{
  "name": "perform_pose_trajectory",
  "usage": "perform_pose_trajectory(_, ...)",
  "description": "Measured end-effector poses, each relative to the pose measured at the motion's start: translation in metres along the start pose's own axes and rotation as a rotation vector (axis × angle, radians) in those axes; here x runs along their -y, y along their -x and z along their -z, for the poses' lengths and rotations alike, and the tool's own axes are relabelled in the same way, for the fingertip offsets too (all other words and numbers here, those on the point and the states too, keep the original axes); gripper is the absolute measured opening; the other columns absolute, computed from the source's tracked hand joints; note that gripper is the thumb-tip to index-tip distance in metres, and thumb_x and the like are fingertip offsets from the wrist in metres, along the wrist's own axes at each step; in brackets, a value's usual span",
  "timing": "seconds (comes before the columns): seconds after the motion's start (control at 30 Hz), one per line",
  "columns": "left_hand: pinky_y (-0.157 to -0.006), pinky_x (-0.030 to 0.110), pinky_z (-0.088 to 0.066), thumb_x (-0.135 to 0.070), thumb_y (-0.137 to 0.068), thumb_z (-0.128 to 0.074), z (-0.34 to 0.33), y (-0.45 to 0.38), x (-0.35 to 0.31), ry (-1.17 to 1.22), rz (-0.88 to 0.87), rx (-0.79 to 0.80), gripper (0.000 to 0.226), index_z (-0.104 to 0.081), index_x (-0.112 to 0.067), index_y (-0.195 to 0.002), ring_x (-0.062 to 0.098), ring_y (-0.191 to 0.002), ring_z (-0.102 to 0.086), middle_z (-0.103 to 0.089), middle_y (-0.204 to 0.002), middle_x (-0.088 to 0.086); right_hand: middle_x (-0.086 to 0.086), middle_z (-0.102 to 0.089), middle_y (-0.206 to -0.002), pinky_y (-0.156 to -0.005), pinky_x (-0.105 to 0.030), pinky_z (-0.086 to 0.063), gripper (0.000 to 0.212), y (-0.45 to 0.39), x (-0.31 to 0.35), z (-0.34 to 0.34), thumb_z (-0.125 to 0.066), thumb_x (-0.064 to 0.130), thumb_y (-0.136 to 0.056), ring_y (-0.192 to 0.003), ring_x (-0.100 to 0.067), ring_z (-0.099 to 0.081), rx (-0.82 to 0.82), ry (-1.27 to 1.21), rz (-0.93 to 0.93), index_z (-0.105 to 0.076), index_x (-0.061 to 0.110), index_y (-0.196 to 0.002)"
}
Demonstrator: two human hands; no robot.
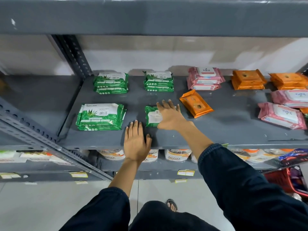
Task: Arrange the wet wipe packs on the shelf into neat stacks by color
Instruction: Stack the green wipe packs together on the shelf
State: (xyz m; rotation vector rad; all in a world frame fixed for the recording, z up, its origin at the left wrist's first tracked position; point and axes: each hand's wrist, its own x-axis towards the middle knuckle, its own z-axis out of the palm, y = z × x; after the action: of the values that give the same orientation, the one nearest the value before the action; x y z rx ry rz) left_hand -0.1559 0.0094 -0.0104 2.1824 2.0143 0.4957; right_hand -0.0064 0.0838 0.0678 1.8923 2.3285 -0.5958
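A grey shelf (225,124) carries wet wipe packs. Green stacks stand at the back left (110,83), back middle (158,81) and front left (100,116). A single green pack (150,116) lies at the front middle; my right hand (170,116) lies flat on it with straight fingers. My left hand (135,141) rests flat on the shelf's front edge, just left of that pack. A loose orange pack (196,103) lies askew to the right. A pink stack (205,78) and orange stacks (248,79) (289,80) stand at the back. Loose pink packs (282,116) (290,98) lie at the right.
An upper shelf board (150,15) hangs close above. A slotted steel upright (74,55) and a diagonal brace (50,144) stand at the left. The lower shelf (175,165) holds white tubs. A red basket (286,180) sits on the floor at the right.
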Motion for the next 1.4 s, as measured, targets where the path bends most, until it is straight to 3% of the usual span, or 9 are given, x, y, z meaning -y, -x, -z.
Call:
perform_pose_trajectory(0.13,-0.111,0.046,-0.020,-0.037,-0.085,-0.025,0.000,0.001,-0.001,-0.005,0.000,-0.024,0.065,-0.043,0.004,-0.132,0.037,-0.130,-0.038,-0.046,-0.138,0.023,-0.010,-0.019,-0.158,-0.121,-0.048,-0.010,0.083,0.003,-0.009,-0.009,-0.065,0.020,-0.080,-0.148,-0.031,-0.009,-0.059,-0.054,0.016,-0.020,0.014,-0.149)
perform_pose_trajectory(0.3,-0.109,0.051,-0.028,-0.030,-0.084,-0.031,0.005,0.001,-0.014,0.049,-0.004,-0.123,0.061,-0.044,0.008,-0.130,0.041,-0.128,-0.039,-0.048,-0.135,0.026,-0.010,-0.006,-0.161,-0.122,-0.046,-0.005,0.087,0.018,-0.017,-0.015,-0.062,0.016,-0.083,-0.149,-0.029,0.001,-0.135,-0.111,0.041,-0.008,0.014,-0.152)
perform_pose_trajectory(0.43,-0.110,0.048,-0.024,-0.019,-0.083,-0.033,0.007,-0.002,-0.059,0.116,-0.129,-0.233,0.055,-0.043,0.007,-0.130,0.039,-0.129,-0.038,-0.047,-0.136,0.023,-0.015,-0.025,-0.156,-0.120,-0.045,-0.019,0.075,0.049,-0.046,-0.007,-0.060,0.009,-0.083,-0.145,-0.033,-0.018,-0.350,-0.198,0.029,-0.023,0.007,-0.148)
perform_pose_trajectory(0.53,-0.109,0.049,-0.029,-0.018,-0.082,-0.035,-0.001,-0.007,-0.113,0.208,-0.269,-0.224,0.054,-0.045,0.007,-0.129,0.040,-0.127,-0.041,-0.048,-0.135,0.023,-0.016,-0.039,-0.147,-0.111,-0.042,-0.033,0.068,0.079,-0.092,0.003,-0.059,0.006,-0.081,-0.135,-0.035,-0.035,-0.472,-0.223,-0.071,-0.033,0.007,-0.144)
perform_pose_trajectory(0.67,-0.108,0.049,-0.029,-0.019,-0.081,-0.037,-0.024,-0.013,-0.197,0.274,-0.461,-0.124,0.055,-0.047,0.006,-0.128,0.038,-0.126,-0.043,-0.049,-0.134,0.023,-0.016,-0.042,-0.145,-0.111,-0.040,-0.032,0.064,0.124,-0.167,0.019,-0.058,0.004,-0.081,-0.134,-0.034,-0.037,-0.548,-0.199,-0.249,-0.037,0.004,-0.141)
perform_pose_trajectory(0.87,-0.099,0.057,-0.036,-0.003,-0.069,-0.071,-0.070,-0.023,-0.316,0.224,-0.594,-0.019,0.057,-0.051,0.010,-0.121,0.044,-0.117,-0.050,-0.054,-0.125,0.029,-0.019,-0.043,-0.142,-0.104,-0.042,-0.038,0.069,0.175,-0.284,0.042,-0.062,0.004,-0.077,-0.130,-0.037,-0.041,-0.538,-0.155,-0.456,-0.037,0.004,-0.142)
perform_pose_trajectory(1.03,-0.095,0.051,-0.044,-0.012,-0.079,-0.063,-0.107,-0.032,-0.380,0.148,-0.511,0.044,0.044,-0.054,0.007,-0.118,0.043,-0.111,-0.053,-0.058,-0.120,0.027,-0.015,-0.037,-0.147,-0.109,-0.048,-0.035,0.073,0.213,-0.385,0.048,-0.060,0.007,-0.078,-0.135,-0.036,-0.034,-0.493,-0.097,-0.570,-0.030,0.009,-0.144)
perform_pose_trajectory(1.23,-0.100,0.051,-0.038,-0.016,-0.084,-0.059,-0.132,-0.031,-0.388,0.066,-0.337,0.063,0.039,-0.055,0.007,-0.115,0.043,-0.114,-0.050,-0.057,-0.122,0.028,-0.014,-0.001,-0.161,-0.119,-0.057,-0.011,0.086,0.230,-0.462,0.048,-0.062,0.010,-0.085,-0.148,-0.036,-0.001,-0.271,0.002,-0.699,-0.009,0.017,-0.152)
perform_pose_trajectory(1.4,-0.103,0.050,-0.036,-0.018,-0.086,-0.057,-0.130,-0.032,-0.388,0.055,-0.329,0.027,0.041,-0.053,0.007,-0.120,0.042,-0.117,-0.048,-0.055,-0.126,0.027,-0.015,0.009,-0.161,-0.120,-0.058,-0.008,0.091,0.225,-0.484,0.055,-0.051,-0.009,-0.083,-0.148,-0.038,0.006,-0.214,0.006,-0.678,0.003,0.015,-0.152)
